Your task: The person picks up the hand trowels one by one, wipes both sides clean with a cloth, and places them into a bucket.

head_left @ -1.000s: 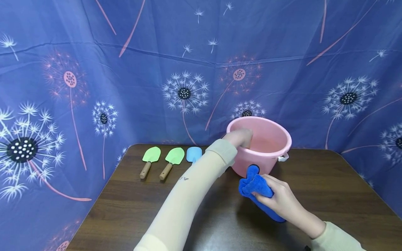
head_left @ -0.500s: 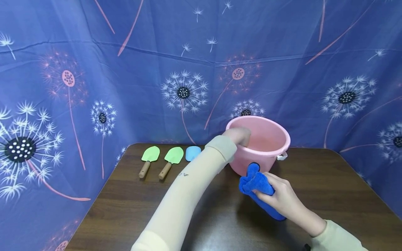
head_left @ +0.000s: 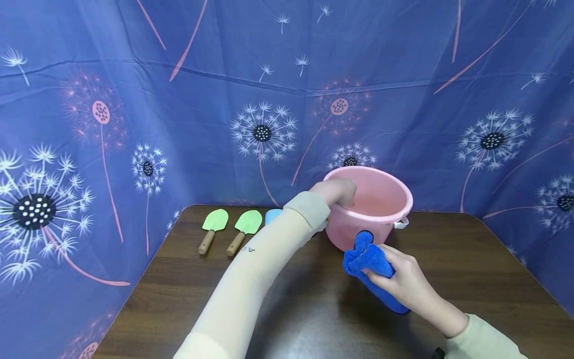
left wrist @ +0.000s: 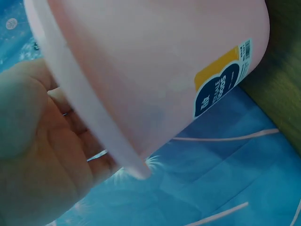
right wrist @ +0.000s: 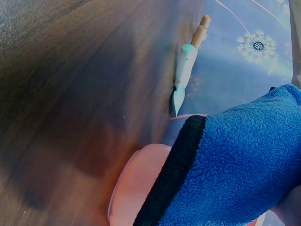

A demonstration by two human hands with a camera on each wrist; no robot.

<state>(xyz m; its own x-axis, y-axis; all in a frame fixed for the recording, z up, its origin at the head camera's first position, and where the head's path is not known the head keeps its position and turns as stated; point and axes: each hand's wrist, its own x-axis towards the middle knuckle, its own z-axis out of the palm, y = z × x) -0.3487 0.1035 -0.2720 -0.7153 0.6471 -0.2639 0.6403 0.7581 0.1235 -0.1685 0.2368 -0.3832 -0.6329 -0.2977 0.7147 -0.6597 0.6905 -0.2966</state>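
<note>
A pink bucket stands on the table, its mouth toward the head camera. My left hand bends over its left rim, fingers down inside; in the left wrist view the palm lies along the rim and the fingertips are hidden behind it. On the bucket's wall is a label in dark blue and yellow. My right hand grips a bunched blue towel, thumb on the near side. The towel's top overlaps the bucket's front in the head view, and its lower end hangs below the hand. It has a dark edging.
Two trowels with green blades and wooden handles lie left of the bucket. A light blue blade shows beside them, partly covered by my left sleeve. A patterned blue cloth backdrop hangs behind the wooden table.
My left hand and forearm have shifted slightly left along the bucket's rim, covering more of the light blue blade. My right hand keeps its hold on the towel, almost in place.
</note>
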